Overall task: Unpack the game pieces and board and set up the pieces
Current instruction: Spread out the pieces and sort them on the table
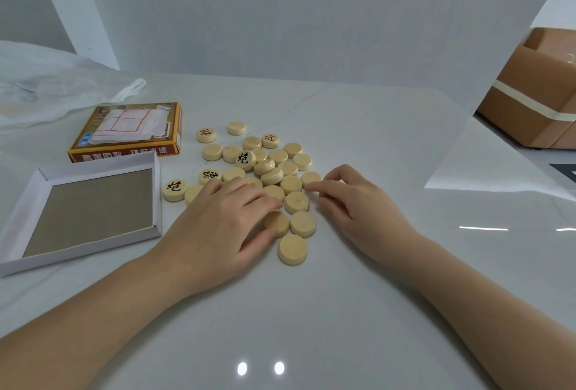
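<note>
Chess pieces [271, 176] unpacked, mostly face down; sorting step.
Left hand [218, 221] and right hand [355, 202] rest on them, gripping nothing; next, flip faces up.

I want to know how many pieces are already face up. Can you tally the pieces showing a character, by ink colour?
Red-lettered pieces: 2
Black-lettered pieces: 3
Total in view: 5
</note>
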